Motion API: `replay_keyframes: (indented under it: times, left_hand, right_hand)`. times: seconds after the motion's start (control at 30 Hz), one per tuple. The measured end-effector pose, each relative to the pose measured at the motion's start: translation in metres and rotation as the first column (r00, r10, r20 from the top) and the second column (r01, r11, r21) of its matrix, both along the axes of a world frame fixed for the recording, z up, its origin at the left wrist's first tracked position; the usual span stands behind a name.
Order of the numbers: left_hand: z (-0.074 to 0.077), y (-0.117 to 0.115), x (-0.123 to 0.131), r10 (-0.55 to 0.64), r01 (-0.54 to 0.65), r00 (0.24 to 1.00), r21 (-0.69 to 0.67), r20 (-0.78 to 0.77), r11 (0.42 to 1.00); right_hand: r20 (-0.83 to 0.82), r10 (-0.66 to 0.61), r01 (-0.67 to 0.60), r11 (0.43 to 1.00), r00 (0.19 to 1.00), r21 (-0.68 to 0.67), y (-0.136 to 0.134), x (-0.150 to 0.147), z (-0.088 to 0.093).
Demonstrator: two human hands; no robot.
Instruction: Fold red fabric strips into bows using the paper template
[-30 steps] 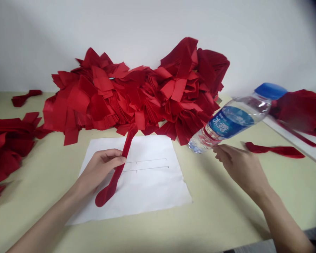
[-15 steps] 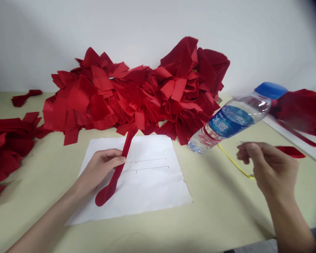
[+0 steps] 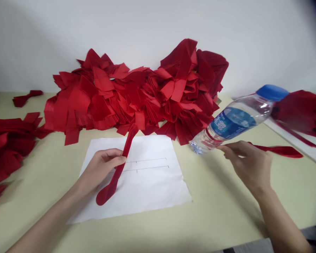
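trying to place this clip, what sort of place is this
Probably a textile workshop: a big heap of red fabric strips, a ruled white paper sheet, and a work table.

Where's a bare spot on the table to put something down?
The table is bare right of the paper, below the bottle and the strip. There's also room left of the paper, beside the left scraps. It's crowded along the back at the red pile.

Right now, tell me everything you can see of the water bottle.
The clear plastic water bottle leans diagonally, its base low beside the red fabric pile, its blue cap high at right. A blue label with white characters wraps the middle. The right hand's fingertips reach its underside; whether they touch is unclear.
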State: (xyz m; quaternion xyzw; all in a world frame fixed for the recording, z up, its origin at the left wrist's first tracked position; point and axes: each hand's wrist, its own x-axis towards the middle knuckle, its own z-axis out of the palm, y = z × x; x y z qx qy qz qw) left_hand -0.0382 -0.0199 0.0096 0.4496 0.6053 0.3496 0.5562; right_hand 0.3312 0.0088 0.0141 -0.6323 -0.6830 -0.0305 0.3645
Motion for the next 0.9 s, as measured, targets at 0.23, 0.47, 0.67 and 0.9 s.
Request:
replay_keyframes:
  times: [0.23, 0.47, 0.67, 0.9]
  left_hand:
    - [0.001, 0.000, -0.001, 0.010, -0.009, 1.000, 0.007, -0.024, 1.000]
    - [0.002, 0.000, -0.001, -0.014, 0.014, 0.999, -0.011, 0.032, 1.000]
    - [-0.001, 0.001, -0.002, 0.006, 0.018, 0.973, -0.104, 0.230, 0.994]
    - [0.000, 0.002, -0.003, -0.094, 0.127, 0.948, -0.089, 0.303, 0.988]
  right_hand:
    - [-0.313, 0.082, -0.066, 0.996, 0.946, 0.061, -0.008, -0.003, 0.002]
    - [-0.600, 0.236, -0.388, 0.912, 0.764, -0.135, 0.021, 0.011, 0.008]
    - [-0.460, 0.123, -0.254, 0.939, 0.879, -0.234, 0.028, 0.005, 0.003]
    - [-0.574, 0.257, -0.450, 0.865, 0.778, -0.223, 0.014, -0.002, 0.007]
